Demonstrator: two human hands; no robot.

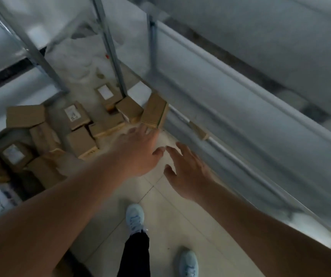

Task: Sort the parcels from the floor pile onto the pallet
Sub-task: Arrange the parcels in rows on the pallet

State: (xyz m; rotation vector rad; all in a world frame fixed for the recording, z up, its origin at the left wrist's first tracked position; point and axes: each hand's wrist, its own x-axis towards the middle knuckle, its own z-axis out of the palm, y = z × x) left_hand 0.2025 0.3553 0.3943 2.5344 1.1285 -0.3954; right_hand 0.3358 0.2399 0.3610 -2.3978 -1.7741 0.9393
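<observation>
Several brown cardboard parcels [76, 124] lie in a loose pile on the floor at left and centre, some with white labels. One parcel [154, 110] stands tilted against the shelf at the pile's right end. My left hand [138, 150] stretches forward with straight fingers, its fingertips just short of that tilted parcel, holding nothing. My right hand [188, 170] is beside it to the right, fingers spread and empty, above the floor tiles. The frame is blurred by motion. No pallet is visible.
Metal shelf uprights [110, 47] stand behind the pile. A long grey shelf edge [240, 120] runs diagonally along the right. White bags [80, 56] lie at the back. My two feet in light blue shoes [134, 218] stand on pale floor tiles.
</observation>
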